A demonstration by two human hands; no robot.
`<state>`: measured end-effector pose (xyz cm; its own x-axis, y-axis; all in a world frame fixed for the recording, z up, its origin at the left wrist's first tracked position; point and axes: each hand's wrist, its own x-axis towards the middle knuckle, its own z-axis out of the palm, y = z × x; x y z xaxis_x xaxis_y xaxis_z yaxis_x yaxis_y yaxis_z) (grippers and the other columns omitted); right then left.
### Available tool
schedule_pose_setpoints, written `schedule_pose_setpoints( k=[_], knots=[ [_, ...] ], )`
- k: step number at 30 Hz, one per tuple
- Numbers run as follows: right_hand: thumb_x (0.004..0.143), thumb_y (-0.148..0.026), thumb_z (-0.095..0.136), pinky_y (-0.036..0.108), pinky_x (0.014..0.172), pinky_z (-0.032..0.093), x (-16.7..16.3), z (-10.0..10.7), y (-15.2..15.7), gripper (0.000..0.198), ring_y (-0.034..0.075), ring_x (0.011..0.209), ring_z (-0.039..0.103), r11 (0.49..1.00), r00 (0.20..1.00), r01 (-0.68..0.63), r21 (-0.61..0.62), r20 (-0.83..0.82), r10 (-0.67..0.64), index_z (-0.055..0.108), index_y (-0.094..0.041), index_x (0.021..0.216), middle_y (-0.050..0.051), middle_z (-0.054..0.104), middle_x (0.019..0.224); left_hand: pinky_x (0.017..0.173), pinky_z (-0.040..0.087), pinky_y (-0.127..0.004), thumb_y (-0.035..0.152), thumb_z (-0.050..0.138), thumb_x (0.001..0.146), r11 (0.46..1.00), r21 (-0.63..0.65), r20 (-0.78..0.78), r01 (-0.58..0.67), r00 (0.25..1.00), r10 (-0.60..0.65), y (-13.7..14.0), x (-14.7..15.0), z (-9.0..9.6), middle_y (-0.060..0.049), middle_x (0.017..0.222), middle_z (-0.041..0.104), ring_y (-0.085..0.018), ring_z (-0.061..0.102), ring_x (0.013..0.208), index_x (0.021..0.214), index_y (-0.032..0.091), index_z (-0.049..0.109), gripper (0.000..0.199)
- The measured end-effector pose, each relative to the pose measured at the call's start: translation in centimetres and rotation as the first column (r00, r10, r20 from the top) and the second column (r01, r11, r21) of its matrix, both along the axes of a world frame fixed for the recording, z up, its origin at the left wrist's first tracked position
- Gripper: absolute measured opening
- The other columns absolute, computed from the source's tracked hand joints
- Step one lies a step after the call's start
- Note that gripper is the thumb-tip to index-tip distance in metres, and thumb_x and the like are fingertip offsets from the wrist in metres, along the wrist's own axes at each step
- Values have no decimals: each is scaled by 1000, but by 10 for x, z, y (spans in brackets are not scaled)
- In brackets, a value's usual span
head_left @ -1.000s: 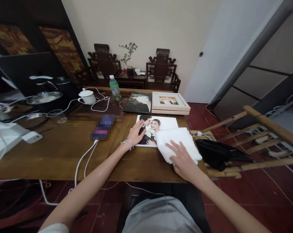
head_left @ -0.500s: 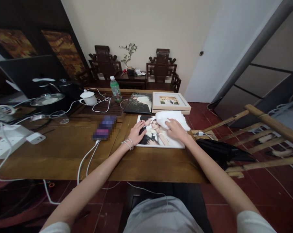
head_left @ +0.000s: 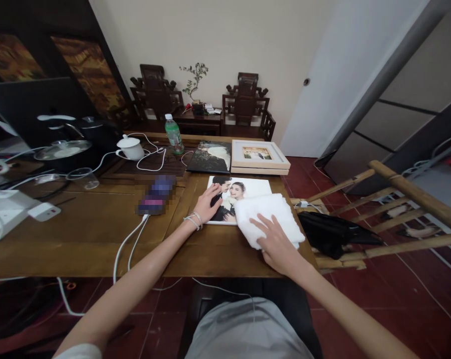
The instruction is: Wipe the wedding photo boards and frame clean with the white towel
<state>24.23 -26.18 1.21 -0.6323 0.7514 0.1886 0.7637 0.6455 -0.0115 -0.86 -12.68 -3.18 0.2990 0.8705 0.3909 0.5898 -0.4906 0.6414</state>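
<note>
A photo print (head_left: 228,203) of a couple lies flat on the wooden table, its lower right part hidden by a folded white towel (head_left: 265,212). My left hand (head_left: 208,204) rests on the print's left side, open, with fingers stretched out over it. On the towel lies my right hand (head_left: 276,244), its fingers over the top of the cloth and gripping it; the thumb is mostly hidden. The towel hangs over the print's lower right corner onto the table.
Behind the print are a dark photo panel (head_left: 209,157) and a white-framed picture (head_left: 261,156). A phone (head_left: 156,194) with cables, a green bottle (head_left: 174,135), a lidded white cup (head_left: 130,148) and a clear plastic cup (head_left: 83,178) stand leftward. A wooden rack (head_left: 360,219) is at right.
My right hand has drawn the towel from the print's upper right down toward me, past its lower right corner. My left hand stays on the print's left side.
</note>
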Motion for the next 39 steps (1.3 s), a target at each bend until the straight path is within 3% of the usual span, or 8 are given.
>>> schedule_pose_setpoints(
  k=[4,8,12,16,23,30,34,39],
  knots=[
    [66,0,48,62,108,22,-3,5,13,31,36,135,32,999,1000,3,-46,-9,-3,67,-16,84,12,48,141,114,27,-45,36,48,87,1000,-19,-12,-14,1000,13,2,0,-3,-10,144,45,-24,35,137,131,19,53,47],
    [74,-5,48,55,106,28,-15,18,63,30,33,131,38,992,994,107,-64,8,-107,65,-14,97,17,53,134,114,26,-44,37,47,88,1000,-16,-31,-4,1000,3,4,-2,-5,-9,145,44,-23,34,138,133,19,51,48],
    [80,-11,46,42,90,42,-29,32,114,27,30,109,56,984,985,172,-48,41,-170,63,-13,101,18,63,114,115,26,-42,38,46,88,1000,-16,-45,-1,999,1,4,-2,-4,-12,144,44,-23,35,137,132,16,52,50],
    [80,-8,43,40,86,42,-35,34,138,29,29,101,58,982,982,185,-36,43,-184,62,-12,102,19,63,111,115,26,-42,40,46,88,1000,-24,-45,-2,999,1,4,-2,-3,-13,144,44,-23,35,137,131,14,52,50],
    [77,-5,46,61,105,23,-29,11,83,34,36,134,31,995,993,103,-19,65,-101,64,-13,104,18,45,140,114,25,-47,36,45,88,998,-60,-30,-9,1000,7,4,0,-6,-12,147,41,-25,31,139,134,17,49,49],
    [68,0,48,66,105,24,-23,10,-1,34,40,135,29,998,997,-8,-56,76,12,67,-15,92,15,44,143,114,24,-49,36,45,88,998,-66,-33,-19,999,17,3,1,-6,-12,147,40,-25,30,140,133,16,50,49],
    [69,-1,47,63,106,25,-25,15,8,36,38,134,31,996,998,-4,-93,66,10,67,-15,97,14,46,141,114,24,-49,37,45,89,998,-56,-37,-14,999,12,5,0,-8,-13,147,40,-25,31,139,133,15,50,49],
    [75,-3,44,59,105,27,-34,19,67,39,35,132,35,993,993,100,-69,65,-96,63,-14,108,16,50,137,114,24,-48,37,46,89,999,-45,-17,5,1000,-6,6,-3,-10,-11,146,41,-25,32,139,133,18,51,48]
  ],
)
